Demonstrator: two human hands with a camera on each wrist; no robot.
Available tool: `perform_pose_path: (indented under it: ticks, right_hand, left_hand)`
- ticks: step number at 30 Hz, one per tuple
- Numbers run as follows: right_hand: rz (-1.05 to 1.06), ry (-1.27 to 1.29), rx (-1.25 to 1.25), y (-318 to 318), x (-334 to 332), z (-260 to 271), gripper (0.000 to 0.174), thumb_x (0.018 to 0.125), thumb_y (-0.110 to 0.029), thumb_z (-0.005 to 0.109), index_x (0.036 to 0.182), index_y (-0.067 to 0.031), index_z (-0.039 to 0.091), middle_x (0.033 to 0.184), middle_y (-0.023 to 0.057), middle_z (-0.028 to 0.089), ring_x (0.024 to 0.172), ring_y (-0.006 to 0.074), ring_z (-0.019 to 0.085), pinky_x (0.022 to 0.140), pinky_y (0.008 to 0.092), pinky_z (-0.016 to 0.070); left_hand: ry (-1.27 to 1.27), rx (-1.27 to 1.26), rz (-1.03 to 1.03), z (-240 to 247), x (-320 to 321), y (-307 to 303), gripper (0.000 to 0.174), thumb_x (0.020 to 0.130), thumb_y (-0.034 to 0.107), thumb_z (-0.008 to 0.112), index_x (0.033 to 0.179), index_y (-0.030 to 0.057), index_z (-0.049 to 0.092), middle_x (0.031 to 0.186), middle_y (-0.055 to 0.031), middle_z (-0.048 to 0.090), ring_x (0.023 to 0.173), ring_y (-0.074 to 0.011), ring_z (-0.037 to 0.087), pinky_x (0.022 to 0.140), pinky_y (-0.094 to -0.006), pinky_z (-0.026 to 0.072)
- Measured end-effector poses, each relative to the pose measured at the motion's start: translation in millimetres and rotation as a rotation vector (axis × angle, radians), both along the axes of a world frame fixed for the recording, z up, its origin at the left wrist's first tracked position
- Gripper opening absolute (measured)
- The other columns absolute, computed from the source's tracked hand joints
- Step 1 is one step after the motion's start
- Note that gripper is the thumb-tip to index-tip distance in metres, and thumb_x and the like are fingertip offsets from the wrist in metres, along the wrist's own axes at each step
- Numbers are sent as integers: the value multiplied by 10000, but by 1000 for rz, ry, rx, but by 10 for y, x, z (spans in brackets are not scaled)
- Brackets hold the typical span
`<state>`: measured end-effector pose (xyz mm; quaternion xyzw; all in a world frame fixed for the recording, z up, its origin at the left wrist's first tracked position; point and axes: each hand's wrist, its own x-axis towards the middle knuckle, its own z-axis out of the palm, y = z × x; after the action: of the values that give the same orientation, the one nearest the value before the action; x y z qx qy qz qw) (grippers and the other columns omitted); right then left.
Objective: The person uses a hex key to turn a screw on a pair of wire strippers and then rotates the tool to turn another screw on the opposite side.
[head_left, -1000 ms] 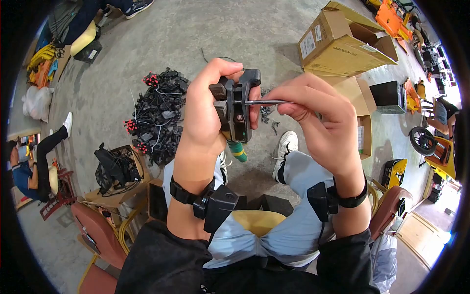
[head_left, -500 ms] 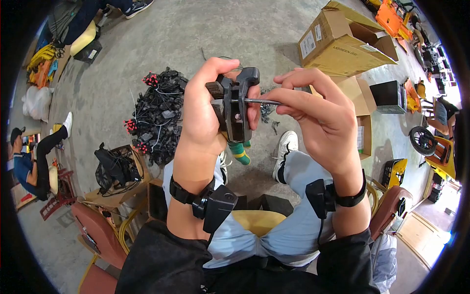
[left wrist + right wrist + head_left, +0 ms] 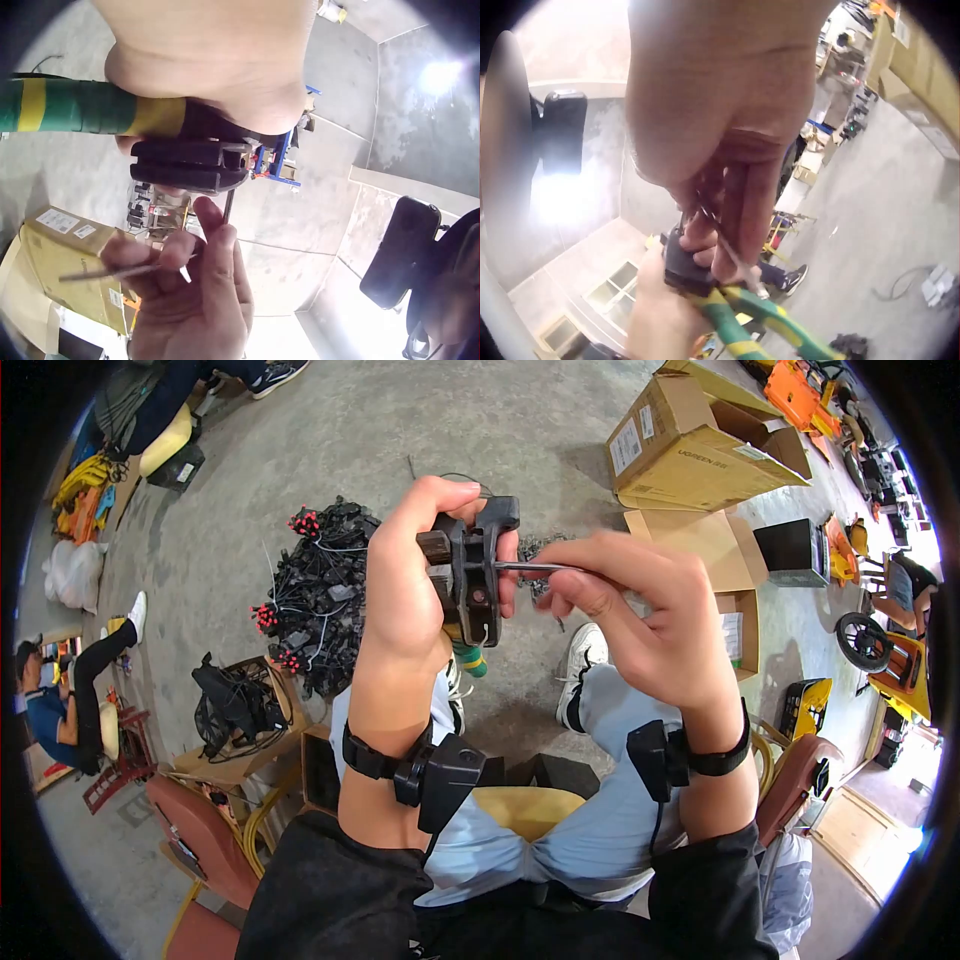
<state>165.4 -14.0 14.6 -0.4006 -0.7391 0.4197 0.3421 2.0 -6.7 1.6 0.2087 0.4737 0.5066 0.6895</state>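
Note:
My left hand (image 3: 400,585) grips a black slotted part (image 3: 478,605) upright above my lap. Two green-and-yellow handles (image 3: 79,105), like those of pliers, extend from beside that part and pass under the same hand. Between thumb and fingers, my right hand (image 3: 665,605) pinches a thin metal hex key (image 3: 525,566). One arm of the key runs into the right side of the black part; its other arm (image 3: 105,275) sticks out past the fingers in the left wrist view. The key's tip inside the part is hidden.
A pile of black parts with red tips (image 3: 325,595) lies on the floor to the left. An open cardboard box (image 3: 690,445) stands at far right, with another open carton (image 3: 740,615) nearer. At left, a small stand holds black cables (image 3: 240,705). Other people sit farther off.
Half a second ago my right fingers were more spread; now they are drawn in around the hex key. Both hands and the black part have shifted slightly left.

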Motion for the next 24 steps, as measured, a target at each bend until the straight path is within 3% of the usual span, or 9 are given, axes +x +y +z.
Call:
perform_pose_path:
  ticks: [1,2,4,5,7,12,14,17,24]
  right_hand:
    - [0,108,-254,-12,-6,22,104,850,-63,532,873,-36,630,595,41,500,579,128,553,501,231,420]
    - [-1,107,-253,-4,2,64,104,850,-63,532,873,-36,630,595,41,500,579,128,553,501,231,420]
    - [64,277,-661,15,25,143,161,894,-93,482,897,10,605,591,12,515,570,70,517,504,225,410]
    - [65,277,-660,18,27,110,161,894,-93,482,897,10,605,591,12,515,570,70,517,504,225,410]
    - [0,391,-429,30,33,13,184,904,-111,475,914,34,588,641,7,549,588,59,510,529,213,414]
    - [-37,244,-227,35,15,6,156,882,-107,516,899,22,602,668,23,554,622,80,509,594,227,426]
    - [-16,273,0,56,-31,-81,116,843,-88,564,889,0,623,681,58,565,621,122,521,601,240,427]
    - [4,48,127,82,23,38,98,806,-63,590,882,-30,644,699,90,565,625,164,533,602,256,433]
    - [-5,19,326,108,3,-54,104,749,-44,629,845,-8,640,742,72,525,700,187,528,621,273,422]
  left_hand:
    - [-14,-3,-6,-15,-12,-1,423,804,359,388,549,31,462,501,-91,449,426,-194,450,454,-296,390]
    - [-15,-3,-7,-31,-26,-5,423,804,359,388,549,31,462,501,-91,449,426,-194,450,454,-296,390]
    - [-109,52,5,-62,-49,-14,350,782,328,460,703,-1,549,591,-95,558,447,-185,521,439,-290,438]
    - [-108,52,6,-66,-48,-13,350,782,328,460,703,-1,549,591,-95,558,447,-185,521,439,-290,438]
    - [-114,83,9,-71,-42,-9,351,780,329,462,687,2,547,585,-92,554,445,-187,520,440,-295,439]
    - [-171,46,-36,-52,-30,-9,359,777,337,462,668,8,553,576,-82,549,438,-184,513,439,-294,435]
    - [-188,15,-41,-57,-23,-12,362,776,342,461,662,11,555,572,-78,547,436,-180,511,440,-292,432]
    - [-233,24,-75,-72,-23,-11,373,774,353,459,650,16,559,562,-72,545,435,-175,509,439,-290,430]
    - [-227,37,-86,-60,-32,-10,382,772,364,456,621,27,557,558,-66,542,436,-171,506,433,-296,429]
